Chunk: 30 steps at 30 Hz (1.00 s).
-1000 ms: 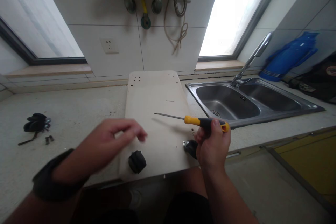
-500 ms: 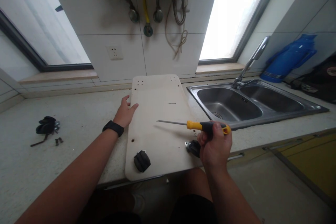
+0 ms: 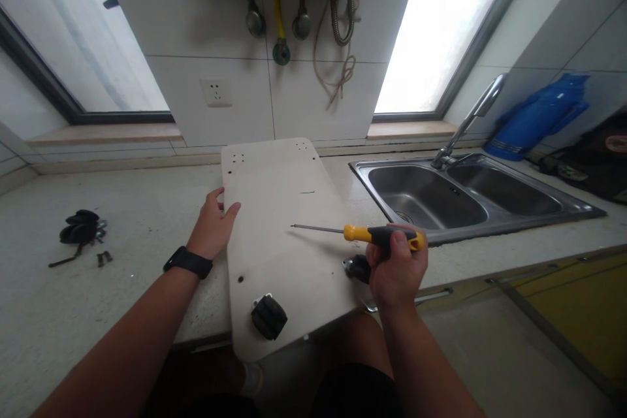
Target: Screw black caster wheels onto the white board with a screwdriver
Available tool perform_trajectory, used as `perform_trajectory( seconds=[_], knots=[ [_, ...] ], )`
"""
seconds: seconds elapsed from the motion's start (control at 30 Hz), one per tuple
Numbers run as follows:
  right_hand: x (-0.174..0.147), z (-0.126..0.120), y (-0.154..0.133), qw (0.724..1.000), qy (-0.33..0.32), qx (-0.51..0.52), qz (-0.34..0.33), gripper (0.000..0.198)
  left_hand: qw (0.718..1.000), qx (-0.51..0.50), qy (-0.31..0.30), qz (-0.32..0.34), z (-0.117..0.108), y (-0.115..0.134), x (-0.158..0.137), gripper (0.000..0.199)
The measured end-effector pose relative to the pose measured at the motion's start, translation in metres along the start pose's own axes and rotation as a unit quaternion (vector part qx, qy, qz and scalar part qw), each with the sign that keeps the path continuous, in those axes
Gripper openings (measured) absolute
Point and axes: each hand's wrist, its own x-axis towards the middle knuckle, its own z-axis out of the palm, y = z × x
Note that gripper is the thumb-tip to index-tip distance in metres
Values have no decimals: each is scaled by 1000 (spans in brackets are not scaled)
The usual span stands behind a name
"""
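Observation:
A pale, round-cornered board (image 3: 279, 209) lies turned at an angle on the counter, its near end past the front edge. My left hand (image 3: 214, 228) holds its left edge, thumb on top and the other fingers along the side. In my right hand (image 3: 398, 271) is a yellow and black screwdriver (image 3: 360, 233), its shaft pointing left above the board, the tip touching nothing. One black caster (image 3: 269, 317) is on the near left corner. A second caster (image 3: 358, 268) at the right corner is partly hidden by my right hand.
Loose black casters (image 3: 80, 228) and a few small screws (image 3: 104, 258) lie at the left of the counter (image 3: 161, 222). A double steel sink (image 3: 421, 192) with a tap (image 3: 467, 121) is to the right, a blue thermos flask (image 3: 541, 117) behind it. Hoses (image 3: 277, 0) hang on the wall.
The board has turned, its far end swinging left and its near left corner coming closer to me. My left hand has moved left and slightly nearer with it. The screwdriver has barely shifted.

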Motion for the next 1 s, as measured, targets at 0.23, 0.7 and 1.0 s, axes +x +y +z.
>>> perform_trajectory(
  seconds=[0.23, 0.7, 1.0],
  knots=[
    [6, 15, 11, 1000, -24, 14, 14, 25, 998, 30, 49, -7, -24, -10, -24, 74],
    [16, 26, 22, 999, -13, 24, 19, 23, 918, 111, -19, 379, -34, 51, -87, 37],
    [38, 7, -23, 997, -10, -11, -75, 21, 854, 133, -227, 448, -9, 66, -106, 21]
  ],
)
